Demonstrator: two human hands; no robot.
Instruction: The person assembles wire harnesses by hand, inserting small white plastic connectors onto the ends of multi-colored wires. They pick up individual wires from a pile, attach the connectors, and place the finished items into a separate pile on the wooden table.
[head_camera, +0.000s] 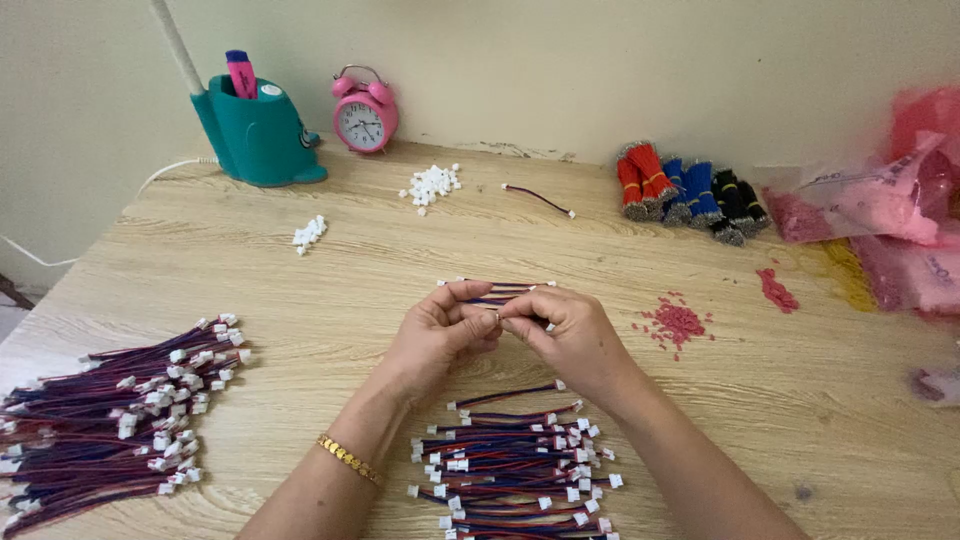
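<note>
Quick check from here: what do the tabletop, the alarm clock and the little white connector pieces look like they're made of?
Tabletop: pale wood or wood-look laminate, matt, with visible grain lines. Alarm clock: glossy pink casing, probably painted metal or plastic; cannot tell which. White connector pieces: small moulded plastic by their look, opaque, slightly shiny.

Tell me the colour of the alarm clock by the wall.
The alarm clock is pink with a white face, seen in the head view.

There is just the one view, from the person's head, looking forward and down over the wooden table (300, 300) toward the wall behind it. It sits close, with both hands mid-frame and forearms entering from below.
</note>
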